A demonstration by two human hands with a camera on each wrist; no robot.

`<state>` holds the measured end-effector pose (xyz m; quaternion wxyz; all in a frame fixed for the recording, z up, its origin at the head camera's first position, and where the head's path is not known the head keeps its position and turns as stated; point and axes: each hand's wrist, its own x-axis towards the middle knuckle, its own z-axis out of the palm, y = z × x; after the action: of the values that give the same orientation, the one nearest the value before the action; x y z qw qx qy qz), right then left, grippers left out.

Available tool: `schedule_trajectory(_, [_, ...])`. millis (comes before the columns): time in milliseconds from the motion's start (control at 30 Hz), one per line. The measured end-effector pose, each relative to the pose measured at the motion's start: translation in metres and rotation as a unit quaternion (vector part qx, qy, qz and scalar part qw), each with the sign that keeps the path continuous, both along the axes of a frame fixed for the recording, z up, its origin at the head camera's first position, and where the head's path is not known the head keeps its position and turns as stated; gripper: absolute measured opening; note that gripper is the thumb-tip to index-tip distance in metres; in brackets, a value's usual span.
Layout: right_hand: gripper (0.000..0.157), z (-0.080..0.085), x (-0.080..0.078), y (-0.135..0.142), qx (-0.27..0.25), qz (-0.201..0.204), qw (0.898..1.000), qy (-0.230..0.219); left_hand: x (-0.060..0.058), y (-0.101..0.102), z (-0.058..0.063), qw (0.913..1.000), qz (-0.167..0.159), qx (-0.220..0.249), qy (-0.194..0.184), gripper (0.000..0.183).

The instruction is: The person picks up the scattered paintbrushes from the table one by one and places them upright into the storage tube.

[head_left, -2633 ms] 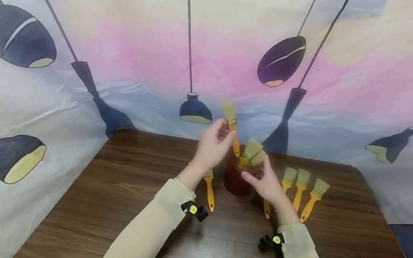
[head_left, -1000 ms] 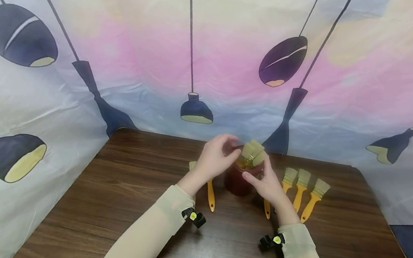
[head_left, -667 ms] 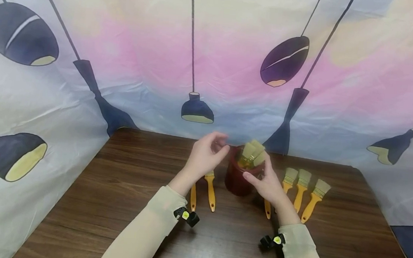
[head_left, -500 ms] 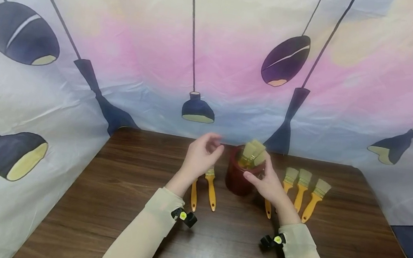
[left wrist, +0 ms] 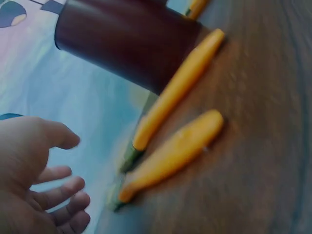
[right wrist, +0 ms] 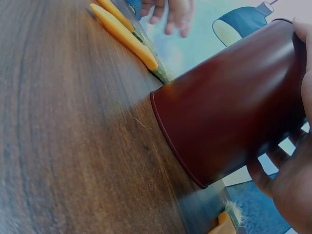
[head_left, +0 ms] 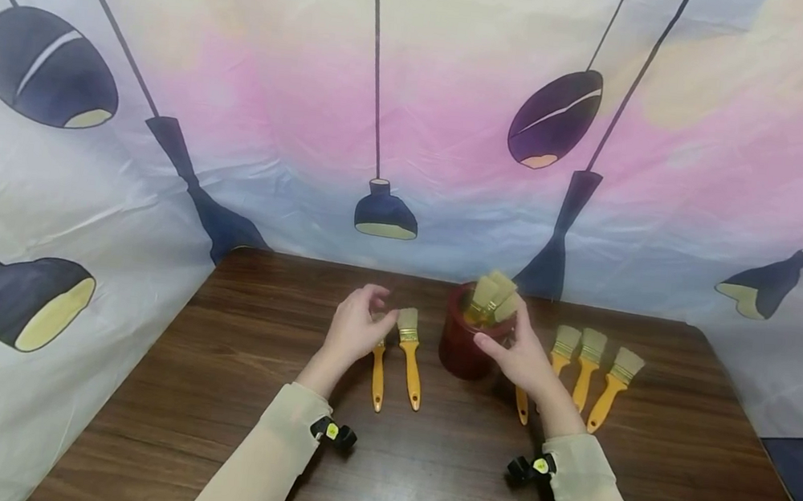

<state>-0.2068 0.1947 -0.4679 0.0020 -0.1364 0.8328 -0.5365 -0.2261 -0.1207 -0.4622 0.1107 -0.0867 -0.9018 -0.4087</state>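
The right hand (head_left: pixel 523 359) has its grip curled round the right side of a dark red cup (head_left: pixel 463 347), thumb toward the rim and fingers (right wrist: pixel 297 146) wrapped on the wall, as the right wrist view shows close up. The cup stands upright near the centre of the worktop (head_left: pixel 231 363), at about 12 o'clock from the person, with a bunch of brushes (head_left: pixel 493 298) standing in it, bristles up.

The left hand (head_left: pixel 353 331) hovers at about 9 o'clock from the cup, its grip apart: the fingers (left wrist: pixel 61 192) are loosely spread and hold nothing. It sits just over the bristle end of two loose brushes (head_left: pixel 394 359), which lie side by side on the wood with their orange handles pointing toward the person. In the left wrist view those two handles lie close beside the cup's base.

At about 3 o'clock from the cup, three more brushes (head_left: pixel 588 365) lie in a row, handles toward the person, near the right hand but apart from it. Another orange handle (head_left: pixel 519 405) shows just under the right wrist.

Both forearms wear pale beige sleeves (head_left: pixel 281 449), each with a small black clip at the cuff.

The worktop is dark brown wood with visible grain. Behind and to both sides hangs a wrinkled backdrop (head_left: pixel 415 107), pink and pale blue, printed with dark hanging lamps.
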Motion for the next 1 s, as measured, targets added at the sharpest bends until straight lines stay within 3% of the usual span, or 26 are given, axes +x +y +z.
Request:
schedule_trajectory(200, [0.100, -0.004, 0.000, 0.003, 0.012, -0.004, 1.000, -0.005, 0.003, -0.007, -0.013, 0.9944, 0.018, -0.080, -0.067, 0.055])
schedule_trajectory(533, [0.100, -0.003, -0.001, 0.002, 0.011, -0.005, 1.000, -0.010, 0.009, -0.018, -0.011, 0.9786, -0.021, -0.143, -0.147, 0.094])
schedule_trajectory(700, [0.100, -0.001, 0.000, 0.000, 0.012, -0.006, 1.000, -0.011, 0.009, -0.021, -0.009, 0.9756, -0.034, -0.149, -0.157, 0.083])
schedule_trajectory(833, [0.100, 0.001, 0.000, 0.000, 0.013, -0.006, 1.000, -0.011, 0.007, -0.024, -0.009, 0.9776, -0.028, -0.144, -0.151, 0.064])
schedule_trajectory(1000, [0.098, 0.001, 0.000, 0.000, 0.008, -0.004, 1.000, -0.010, 0.005, -0.027, -0.008, 0.9789, -0.018, -0.146, -0.142, 0.055])
